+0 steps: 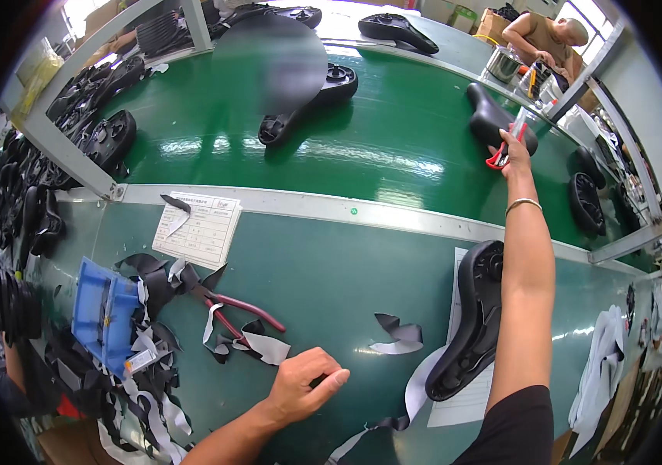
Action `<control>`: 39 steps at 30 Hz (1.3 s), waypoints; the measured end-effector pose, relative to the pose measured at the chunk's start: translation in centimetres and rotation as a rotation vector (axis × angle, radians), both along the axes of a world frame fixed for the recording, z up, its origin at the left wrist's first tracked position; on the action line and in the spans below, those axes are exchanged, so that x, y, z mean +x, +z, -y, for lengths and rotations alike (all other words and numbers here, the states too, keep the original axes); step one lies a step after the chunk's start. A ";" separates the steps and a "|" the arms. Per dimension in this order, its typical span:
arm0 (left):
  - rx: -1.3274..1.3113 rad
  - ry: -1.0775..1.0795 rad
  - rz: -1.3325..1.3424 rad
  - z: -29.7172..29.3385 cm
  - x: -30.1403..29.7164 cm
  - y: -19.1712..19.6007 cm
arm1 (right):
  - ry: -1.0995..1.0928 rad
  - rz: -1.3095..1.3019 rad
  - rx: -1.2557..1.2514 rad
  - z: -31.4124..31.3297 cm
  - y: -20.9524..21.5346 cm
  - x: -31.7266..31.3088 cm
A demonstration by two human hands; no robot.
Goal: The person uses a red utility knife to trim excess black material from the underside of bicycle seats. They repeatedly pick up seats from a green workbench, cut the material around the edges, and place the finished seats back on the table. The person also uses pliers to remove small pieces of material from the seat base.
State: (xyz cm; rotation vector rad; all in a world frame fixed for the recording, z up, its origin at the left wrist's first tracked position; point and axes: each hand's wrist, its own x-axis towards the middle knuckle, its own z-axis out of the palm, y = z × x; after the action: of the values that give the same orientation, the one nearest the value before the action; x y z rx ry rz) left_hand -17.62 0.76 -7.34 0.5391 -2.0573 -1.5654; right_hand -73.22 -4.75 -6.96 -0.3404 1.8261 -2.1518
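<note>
Saddle (468, 325), black, upturned, on tabletop (323, 267). Beyond saddle: right hand (516, 153), fingers closed round red-handled tool (494, 162). Left of saddle: left hand (305, 381) (fingers curled inward), maroon-handled pliers (253, 309).

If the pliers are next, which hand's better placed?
Left, probably. The left hand is curled near the pliers, nothing visible in it; the right hand is out over the green surface, gripping a red-handled tool.
</note>
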 end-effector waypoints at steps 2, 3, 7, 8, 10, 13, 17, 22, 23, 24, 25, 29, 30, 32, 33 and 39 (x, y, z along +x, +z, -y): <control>-0.016 -0.001 0.010 0.0 -0.5 -0.2 | 0.107 -0.042 -0.001 -0.4 1.8 1.6; -0.018 -0.009 0.021 0.1 -0.7 -0.4 | 0.177 0.015 -0.019 -0.6 3.0 2.8; 0.102 0.041 0.009 -0.1 -0.5 -1.0 | 0.547 -0.108 0.221 -3.9 7.4 17.2; 0.142 0.049 -0.025 0.1 -0.3 -1.7 | 0.584 -0.346 0.331 -5.9 8.8 21.9; 0.339 0.056 -0.193 0.2 -0.2 -1.3 | 0.729 -0.534 0.527 -10.4 10.6 29.2; 0.800 0.130 -0.368 0.7 0.3 -0.3 | 0.742 -1.503 0.594 -17.5 8.8 38.6; 1.268 -0.059 -0.294 1.8 6.3 3.2 | 1.045 -1.588 0.635 -24.6 7.2 47.1; 0.952 -0.036 -0.104 1.1 13.4 3.0 | 1.050 -0.935 0.475 -28.2 5.8 49.9; 0.852 0.057 -0.008 0.4 13.7 4.1 | 0.932 -0.880 0.466 -28.6 5.3 49.8; 0.843 0.030 0.026 0.5 13.8 4.6 | 0.804 -0.837 0.454 -29.0 5.3 49.6; 0.833 0.005 0.061 0.8 13.9 4.9 | 0.773 -0.941 0.465 -29.1 5.5 49.3; 0.676 -0.068 0.188 1.5 12.2 7.3 | 0.773 -1.342 0.495 -27.2 7.3 47.4; 0.623 -0.102 0.236 1.9 11.6 7.7 | 0.804 -1.438 0.499 -26.5 7.7 46.8; 0.566 -0.137 0.274 2.3 10.7 8.2 | 0.856 -1.552 0.621 -25.8 7.7 46.1; 0.547 -0.151 0.271 2.5 10.6 8.1 | 0.903 -1.563 0.727 -25.8 7.9 46.0; 0.612 0.009 0.221 1.1 12.5 6.8 | 0.762 -1.067 0.884 -30.7 3.4 52.5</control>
State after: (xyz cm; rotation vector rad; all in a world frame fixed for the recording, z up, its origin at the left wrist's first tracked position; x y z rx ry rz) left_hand -5.10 -0.35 -0.53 0.9706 -1.6851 -2.2179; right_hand -20.75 25.94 -3.53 -1.7721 2.2864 -0.4913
